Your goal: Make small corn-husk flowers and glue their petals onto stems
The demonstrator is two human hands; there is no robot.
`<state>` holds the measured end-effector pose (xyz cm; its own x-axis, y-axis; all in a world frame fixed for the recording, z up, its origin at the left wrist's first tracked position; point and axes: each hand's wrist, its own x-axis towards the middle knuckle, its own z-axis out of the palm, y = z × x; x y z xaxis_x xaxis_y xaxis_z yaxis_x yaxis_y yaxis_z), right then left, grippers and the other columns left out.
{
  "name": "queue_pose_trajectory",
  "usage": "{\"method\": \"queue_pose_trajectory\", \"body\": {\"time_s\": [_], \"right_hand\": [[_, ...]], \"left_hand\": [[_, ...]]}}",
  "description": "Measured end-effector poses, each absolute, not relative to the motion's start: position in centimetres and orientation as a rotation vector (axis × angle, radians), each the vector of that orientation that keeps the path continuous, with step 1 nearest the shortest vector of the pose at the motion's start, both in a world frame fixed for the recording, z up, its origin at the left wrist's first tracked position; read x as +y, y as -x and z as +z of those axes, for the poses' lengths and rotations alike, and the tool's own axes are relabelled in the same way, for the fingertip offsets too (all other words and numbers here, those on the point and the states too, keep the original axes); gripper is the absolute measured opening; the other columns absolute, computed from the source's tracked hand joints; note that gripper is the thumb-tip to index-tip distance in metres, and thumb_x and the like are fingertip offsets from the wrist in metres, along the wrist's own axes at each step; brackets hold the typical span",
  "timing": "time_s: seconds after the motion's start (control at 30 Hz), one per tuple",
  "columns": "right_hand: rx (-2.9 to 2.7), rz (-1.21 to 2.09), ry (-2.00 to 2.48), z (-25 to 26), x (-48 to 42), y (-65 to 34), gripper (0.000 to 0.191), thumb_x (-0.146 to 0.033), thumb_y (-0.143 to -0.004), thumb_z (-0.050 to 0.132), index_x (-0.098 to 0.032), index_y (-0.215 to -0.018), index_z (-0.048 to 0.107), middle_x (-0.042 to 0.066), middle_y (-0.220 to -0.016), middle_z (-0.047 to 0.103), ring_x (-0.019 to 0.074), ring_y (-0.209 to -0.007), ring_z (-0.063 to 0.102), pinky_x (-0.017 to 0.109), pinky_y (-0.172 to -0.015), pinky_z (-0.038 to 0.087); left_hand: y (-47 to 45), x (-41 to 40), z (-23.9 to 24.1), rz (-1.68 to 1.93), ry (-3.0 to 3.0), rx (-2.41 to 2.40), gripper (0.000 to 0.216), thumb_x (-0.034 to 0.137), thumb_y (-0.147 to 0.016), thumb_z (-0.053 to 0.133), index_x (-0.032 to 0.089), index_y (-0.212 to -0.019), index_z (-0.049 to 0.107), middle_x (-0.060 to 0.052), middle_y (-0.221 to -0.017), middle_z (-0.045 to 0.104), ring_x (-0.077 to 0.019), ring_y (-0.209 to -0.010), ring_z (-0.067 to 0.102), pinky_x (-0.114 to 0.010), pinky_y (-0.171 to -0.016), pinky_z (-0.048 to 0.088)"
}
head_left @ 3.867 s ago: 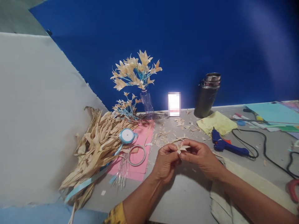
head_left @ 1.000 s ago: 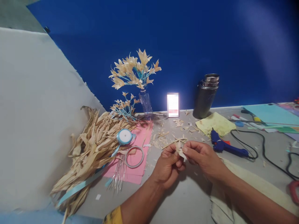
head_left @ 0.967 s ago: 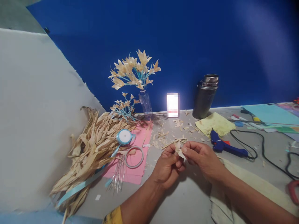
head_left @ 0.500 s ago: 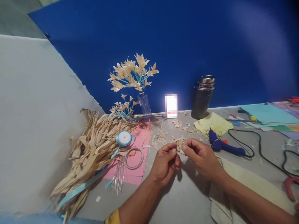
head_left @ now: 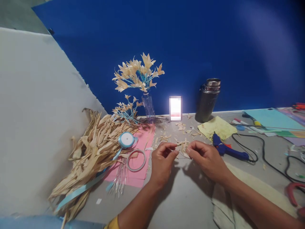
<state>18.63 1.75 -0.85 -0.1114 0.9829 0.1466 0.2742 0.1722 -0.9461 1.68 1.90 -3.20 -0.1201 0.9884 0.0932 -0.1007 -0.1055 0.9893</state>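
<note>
My left hand [head_left: 163, 160] and my right hand [head_left: 205, 157] hover close together over the grey table [head_left: 181, 194], both pinched. Between their fingertips is a small pale husk piece [head_left: 182, 149], hard to separate from the scraps behind it. The left thumb and forefinger pinch its left end, the right fingers its right end. A pile of dried corn husks [head_left: 92, 152] lies to the left of the hands. Just beyond the fingers lie loose husk scraps [head_left: 166, 138].
A blue glue gun [head_left: 226, 149] with a black cord lies right of my hands. A ribbon spool [head_left: 126, 140] and a tape ring [head_left: 136, 160] rest on pink paper [head_left: 139, 165]. Husk flowers in a bottle [head_left: 139, 74], a steel flask [head_left: 208, 100] and a lit phone [head_left: 175, 108] stand at the blue wall.
The open husk flower seen earlier between my fingers no longer shows. My hands have dropped slightly and drawn a little apart, the left hand shifting left.
</note>
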Motion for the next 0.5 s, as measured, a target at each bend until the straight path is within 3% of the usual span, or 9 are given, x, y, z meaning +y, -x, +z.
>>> {"method": "queue_pose_trajectory", "body": {"time_s": [0.1, 0.37, 0.5], "right_hand": [[-1.587, 1.054, 1.203, -0.7, 1.8, -18.5, 0.028, -0.041, -0.086, 0.062, -0.022, -0.066, 0.058, -0.002, -0.061, 0.054, 0.0146, -0.059, 0.047, 0.027, -0.057, 0.038], [-1.567, 1.105, 1.215, -0.7, 2.0, -18.2, 0.024, -0.036, -0.081, 0.061, -0.021, -0.063, 0.058, -0.002, -0.059, 0.055, 0.0143, -0.058, 0.047, 0.027, -0.057, 0.037], [-1.546, 1.155, 1.231, -1.0, 2.1, -18.0, 0.026, -0.039, -0.081, 0.06, -0.022, -0.062, 0.055, -0.004, -0.057, 0.05, 0.0128, -0.055, 0.043, 0.026, -0.055, 0.035]], "left_hand": [[-1.9, 1.3, -2.4, 1.407, -1.404, 1.175, 0.011, 0.014, -0.073, 0.075, 0.021, -0.081, 0.079, -0.003, -0.082, 0.067, -0.0162, -0.077, 0.059, -0.027, -0.069, 0.045], [-2.5, 1.3, -3.0, 1.322, -1.193, 1.17, 0.001, 0.017, -0.069, 0.074, 0.018, -0.069, 0.074, -0.001, -0.07, 0.062, -0.0129, -0.064, 0.052, -0.026, -0.062, 0.039], [-2.6, 1.4, -3.5, 1.259, -1.015, 1.101, 0.007, 0.02, -0.066, 0.075, 0.017, -0.069, 0.07, 0.003, -0.058, 0.055, -0.0091, -0.054, 0.043, -0.023, -0.055, 0.034]]}}
